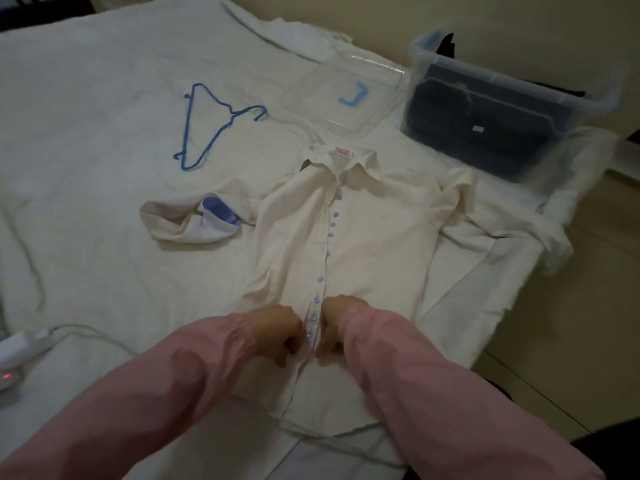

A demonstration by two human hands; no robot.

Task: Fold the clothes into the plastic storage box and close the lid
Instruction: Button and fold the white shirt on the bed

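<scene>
A cream button-up shirt (374, 230) lies face up on the bed, collar away from me, with a row of pale blue buttons down its front. Its left sleeve is bunched up and shows a blue-lined cuff (218, 211). My left hand (277, 327) and my right hand (337, 323) sit on either side of the button placket near the shirt's lower part, fingers curled and pinching the fabric edges. The clear plastic storage box (512, 109) stands at the bed's far right corner with dark folded clothes inside. Its clear lid (339, 95) with a blue latch lies flat left of it.
A blue wire hanger (207, 126) lies on the white bedsheet (86, 150) to the left of the lid. At the left edge sit a white device with a red light (10, 374) and its cable. The bed's right edge drops to a tiled floor (571, 341).
</scene>
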